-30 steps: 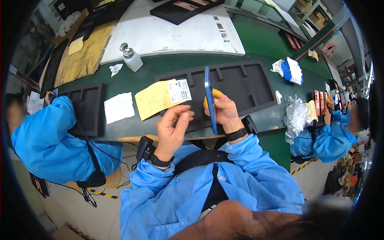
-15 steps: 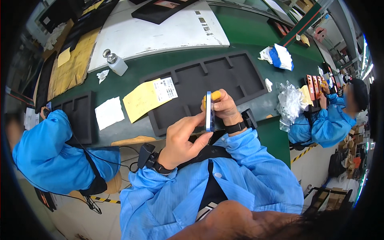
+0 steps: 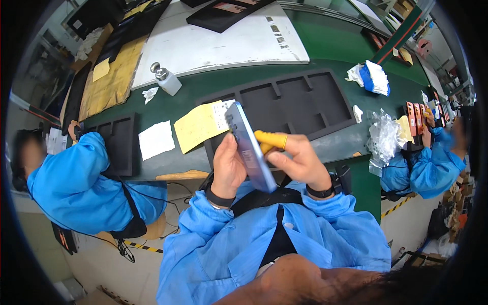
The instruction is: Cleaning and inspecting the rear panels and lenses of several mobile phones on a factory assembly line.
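A blue smartphone [image 3: 250, 155] stands tilted between my hands, its back with the camera lenses toward me, its lower end blurred. My left hand [image 3: 227, 170] grips it along the left edge. Yellow finger cots [image 3: 271, 139] cover fingertips of my right hand [image 3: 301, 161], which are bent against the phone's right edge. Beyond the phone lies a black foam tray [image 3: 300, 101] with several compartments. A yellow paper sheet [image 3: 198, 127] with a white label [image 3: 219, 114] rests over the tray's left part.
A white paper [image 3: 156, 140] and a pump bottle [image 3: 168, 82] stand left on the green table [image 3: 195, 86]. To the right are wipes [image 3: 375, 79] and crumpled clear plastic [image 3: 385, 134]. People in blue [image 3: 76, 180] work on both sides. A white board [image 3: 218, 40] lies at the back.
The phone has turned from edge-on to showing its back and shifted slightly left. My right hand has come down and right, off the phone's top end to its right edge. The view has shifted slightly.
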